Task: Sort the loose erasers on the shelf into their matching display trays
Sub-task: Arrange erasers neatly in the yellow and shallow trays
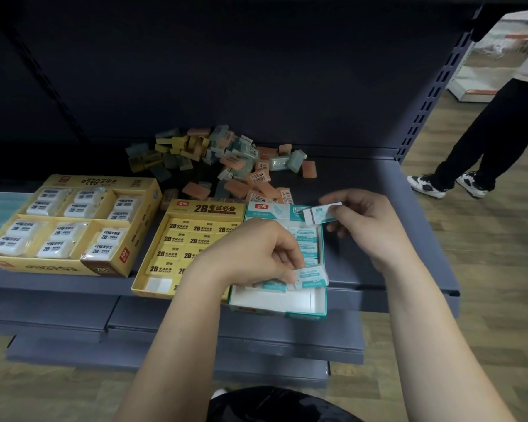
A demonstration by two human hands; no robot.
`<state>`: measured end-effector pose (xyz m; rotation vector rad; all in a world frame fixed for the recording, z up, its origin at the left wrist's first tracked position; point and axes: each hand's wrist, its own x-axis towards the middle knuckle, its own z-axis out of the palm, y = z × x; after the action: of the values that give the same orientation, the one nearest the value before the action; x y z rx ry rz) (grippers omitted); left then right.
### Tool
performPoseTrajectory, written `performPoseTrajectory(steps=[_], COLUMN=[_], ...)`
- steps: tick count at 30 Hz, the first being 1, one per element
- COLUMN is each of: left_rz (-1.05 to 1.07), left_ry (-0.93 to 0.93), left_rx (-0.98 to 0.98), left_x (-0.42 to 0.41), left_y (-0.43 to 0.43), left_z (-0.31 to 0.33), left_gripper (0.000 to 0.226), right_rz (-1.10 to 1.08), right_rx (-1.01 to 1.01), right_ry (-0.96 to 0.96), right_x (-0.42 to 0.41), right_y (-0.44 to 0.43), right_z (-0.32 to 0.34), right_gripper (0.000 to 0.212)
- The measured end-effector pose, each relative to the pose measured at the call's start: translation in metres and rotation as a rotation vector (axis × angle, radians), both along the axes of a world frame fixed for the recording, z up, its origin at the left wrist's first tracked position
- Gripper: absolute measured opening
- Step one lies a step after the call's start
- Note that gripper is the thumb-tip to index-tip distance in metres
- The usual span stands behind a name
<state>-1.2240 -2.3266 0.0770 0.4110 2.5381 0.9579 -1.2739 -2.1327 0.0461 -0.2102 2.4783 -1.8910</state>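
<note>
A teal-and-white display tray (287, 306) sits at the shelf's front, partly filled with teal-sleeved erasers. My left hand (256, 254) reaches into it and pinches one teal eraser (310, 275) near the tray's front rows. My right hand (363, 223) hovers over the tray's back right corner, holding another teal-and-white eraser (322, 215) between thumb and fingers. A yellow 2B tray (177, 248) lies just left, partly hidden by my left arm. A pile of loose erasers (223, 161) in orange, yellow and grey-green lies at the back of the shelf.
A larger yellow tray (73, 223) of white wrapped erasers stands at the far left. The shelf's front edge (393, 292) runs just below the trays. A person's legs and sneakers (457, 181) stand on the wooden floor to the right.
</note>
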Motion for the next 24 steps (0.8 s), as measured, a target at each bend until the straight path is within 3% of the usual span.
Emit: performPoseTrajectory(steps=[9, 24], left_rz=[0.049, 0.047], left_ry=[0.065, -0.017], left_rx=[0.141, -0.406], left_x=[0.006, 0.017], left_y=[-0.021, -0.034], left_z=[0.013, 0.016], left_gripper=[0.013, 0.013], right_rz=[0.003, -0.018], right_rx=[-0.013, 0.006], right_ry=[-0.012, -0.038], right_x=[-0.001, -0.001], right_y=[-0.001, -0.005], right_z=[-0.001, 0.001], right_gripper=[0.03, 0.028])
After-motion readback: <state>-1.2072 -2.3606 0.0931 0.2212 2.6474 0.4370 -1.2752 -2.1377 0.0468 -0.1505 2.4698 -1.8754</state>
